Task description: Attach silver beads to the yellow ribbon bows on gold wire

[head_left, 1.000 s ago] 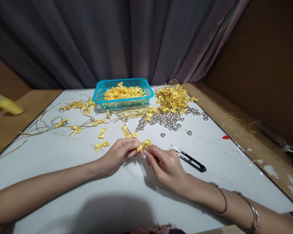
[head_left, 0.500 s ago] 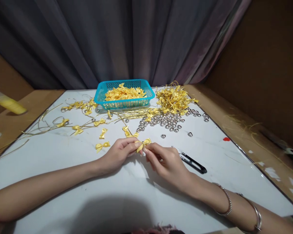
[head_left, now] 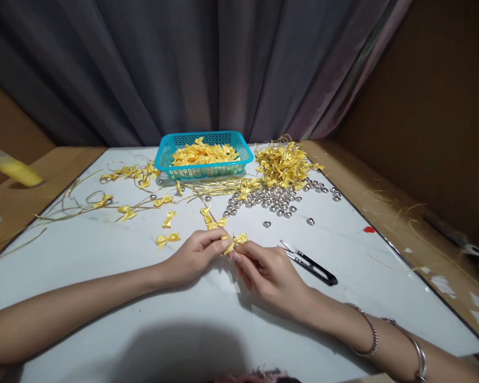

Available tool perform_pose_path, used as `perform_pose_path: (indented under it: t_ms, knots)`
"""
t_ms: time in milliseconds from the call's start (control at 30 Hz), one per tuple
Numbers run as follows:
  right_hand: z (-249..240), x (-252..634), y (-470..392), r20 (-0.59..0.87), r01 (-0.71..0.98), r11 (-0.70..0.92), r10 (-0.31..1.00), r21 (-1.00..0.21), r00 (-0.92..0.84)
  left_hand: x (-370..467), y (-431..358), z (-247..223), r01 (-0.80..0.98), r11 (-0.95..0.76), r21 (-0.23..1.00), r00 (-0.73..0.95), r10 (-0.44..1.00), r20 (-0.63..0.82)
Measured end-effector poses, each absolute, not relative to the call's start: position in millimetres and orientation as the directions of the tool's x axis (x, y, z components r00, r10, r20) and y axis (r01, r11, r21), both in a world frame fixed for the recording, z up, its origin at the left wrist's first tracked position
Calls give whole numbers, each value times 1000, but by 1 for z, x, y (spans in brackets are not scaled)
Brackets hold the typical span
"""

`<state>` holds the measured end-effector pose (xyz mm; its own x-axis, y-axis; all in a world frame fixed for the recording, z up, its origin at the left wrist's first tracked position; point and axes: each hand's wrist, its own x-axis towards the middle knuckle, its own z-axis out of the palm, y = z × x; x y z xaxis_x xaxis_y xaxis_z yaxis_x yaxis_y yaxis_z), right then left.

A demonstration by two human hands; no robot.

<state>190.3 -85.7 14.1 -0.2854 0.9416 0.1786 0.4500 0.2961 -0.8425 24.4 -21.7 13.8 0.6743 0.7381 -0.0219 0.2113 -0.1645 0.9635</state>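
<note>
Between my two hands is a small yellow ribbon bow [head_left: 240,239] with something thin and dark at its middle. My left hand [head_left: 199,254] pinches the bow's left loop between thumb and fingers. From the other side, the thumb and forefinger of my right hand [head_left: 272,270] are closed at the bow's lower middle; whether they also grip a thin cord I cannot tell. Just beyond my fingers lie a yellow bow on gold cord [head_left: 215,223] and two loose bows, the nearer one [head_left: 168,240] left of my left hand. Black thread snips [head_left: 313,267] lie right of my right hand.
A blue basket [head_left: 203,171] full of yellow bows stands at the back. Right of it are a heap of corded bows [head_left: 283,162] and many silver beads [head_left: 277,198]. Gold cords [head_left: 219,186] stretch across the table. A yellow spool [head_left: 16,169] lies at far left.
My right hand has shifted slightly down and left, turning the bow a little so that more of its middle shows. The snips' blades are now uncovered. My left hand stays on the bow.
</note>
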Motion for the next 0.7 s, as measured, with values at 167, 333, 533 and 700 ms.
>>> perform_pose_path:
  t_ms: [167, 333, 533, 700]
  knots:
    - [14, 193, -83, 155, 426, 274, 944, -862, -292, 22, -19, 15, 229, -317, 920, 712, 699, 64]
    - [16, 196, -81, 46, 468, 250, 913, -847, -404, 20, -16, 13, 281, -414, 866, 680, 722, 125]
    - [28, 209, -81, 288, 640, 403, 915, -654, -282, 20, -15, 9, 299, -518, 801, 717, 676, 169]
    - [40, 215, -68, 478, 717, 603, 773, -349, -418, 19, -17, 5, 242, -554, 797, 776, 603, 183]
